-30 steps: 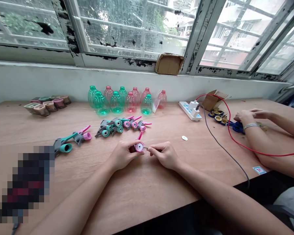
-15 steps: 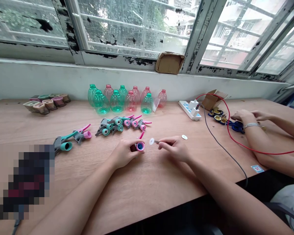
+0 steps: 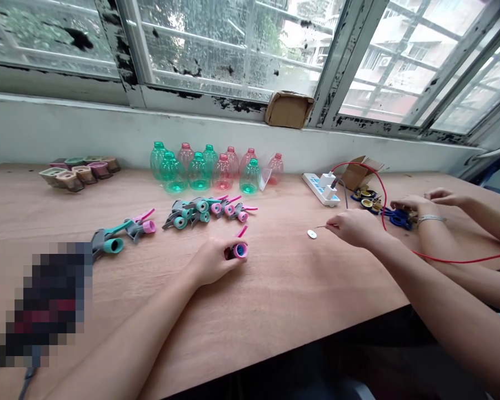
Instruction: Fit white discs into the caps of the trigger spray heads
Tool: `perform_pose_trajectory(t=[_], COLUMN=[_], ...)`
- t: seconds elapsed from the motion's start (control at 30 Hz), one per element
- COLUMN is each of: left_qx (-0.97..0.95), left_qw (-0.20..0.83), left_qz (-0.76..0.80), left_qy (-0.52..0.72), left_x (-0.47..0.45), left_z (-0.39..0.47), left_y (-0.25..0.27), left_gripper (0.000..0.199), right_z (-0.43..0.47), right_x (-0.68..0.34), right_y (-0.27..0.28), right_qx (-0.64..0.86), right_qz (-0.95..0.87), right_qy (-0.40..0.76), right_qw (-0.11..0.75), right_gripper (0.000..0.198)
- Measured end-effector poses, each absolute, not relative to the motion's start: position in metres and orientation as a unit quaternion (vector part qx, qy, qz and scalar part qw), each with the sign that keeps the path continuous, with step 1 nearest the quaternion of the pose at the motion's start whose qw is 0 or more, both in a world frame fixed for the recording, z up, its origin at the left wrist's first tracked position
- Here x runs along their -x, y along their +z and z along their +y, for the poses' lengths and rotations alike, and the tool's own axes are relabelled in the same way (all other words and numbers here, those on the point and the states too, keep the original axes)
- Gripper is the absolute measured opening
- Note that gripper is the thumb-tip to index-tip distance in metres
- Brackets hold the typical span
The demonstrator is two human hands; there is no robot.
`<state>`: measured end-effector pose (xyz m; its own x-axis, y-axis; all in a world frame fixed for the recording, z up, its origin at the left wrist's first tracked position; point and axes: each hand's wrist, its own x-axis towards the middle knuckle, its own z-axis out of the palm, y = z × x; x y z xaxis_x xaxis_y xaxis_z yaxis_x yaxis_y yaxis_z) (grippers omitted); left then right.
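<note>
My left hand (image 3: pixel 214 260) is closed around a trigger spray head (image 3: pixel 240 250), whose pink collar faces me and shows a blue inside. A pink trigger sticks up above the fingers, while the rest of the body is hidden in the hand. Farther right, my right hand (image 3: pixel 354 228) pinches a thin metal tool (image 3: pixel 321 226), possibly tweezers. Its tip is beside a small white disc (image 3: pixel 312 234) on the table; whether they touch I cannot tell. Several teal and pink spray heads (image 3: pixel 200 206) lie in a cluster beyond my left hand.
Green and pink clear bottles (image 3: pixel 199 173) stand along the wall. Left are two spray heads (image 3: pixel 114 246) and small containers (image 3: pixel 83 173). A power strip (image 3: pixel 321 189) with a red cable (image 3: pixel 382 189) lies right, near another person's hands (image 3: pixel 412 203) and blue-and-gold parts (image 3: pixel 400 218).
My right hand has moved right with the thin tool, from near the spray head to the white disc on the table. The disc earlier at the tool's tip no longer shows there. My left hand is nearly still.
</note>
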<state>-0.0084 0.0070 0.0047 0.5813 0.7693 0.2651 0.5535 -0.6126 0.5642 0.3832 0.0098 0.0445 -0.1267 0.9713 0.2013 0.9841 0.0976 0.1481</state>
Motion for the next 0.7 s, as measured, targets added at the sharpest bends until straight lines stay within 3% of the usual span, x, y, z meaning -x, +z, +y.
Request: perform_pose_trajectory(t=[0.1, 0.23, 0.37, 0.47, 0.57, 0.7], left_qx=[-0.894, -0.929, -0.858, -0.756, -0.735, -0.821], left_qw=[0.152, 0.096, 0.033, -0.012, -0.038, -0.066], left_qz=[0.365, 0.337, 0.513, 0.653, 0.677, 0.55], left_qy=[0.21, 0.117, 0.001, -0.042, -0.001, 0.139], left_x=[0.009, 0.013, 0.033, 0.05, 0.056, 0.04], left_z=[0.003, -0.002, -0.001, 0.004, 0.009, 0.009], left_y=[0.011, 0.031, 0.052, 0.061, 0.061, 0.047], left_gripper=[0.029, 0.023, 0.046, 0.047, 0.044, 0.033], right_z=[0.019, 0.034, 0.051, 0.064, 0.074, 0.076], right_x=[-0.362, -0.307, -0.239, -0.198, -0.174, -0.173], right_y=[0.044, 0.031, 0.013, 0.007, 0.004, 0.005], right_qx=[0.685, 0.634, 0.595, 0.606, 0.649, 0.655], right_qz=[-0.72, -0.752, -0.754, -0.735, -0.713, -0.718], right_qy=[-0.09, 0.072, 0.113, 0.107, 0.094, 0.085], right_qw=[0.06, 0.165, 0.253, 0.285, 0.247, 0.218], right_gripper=[0.033, 0.037, 0.048, 0.053, 0.054, 0.039])
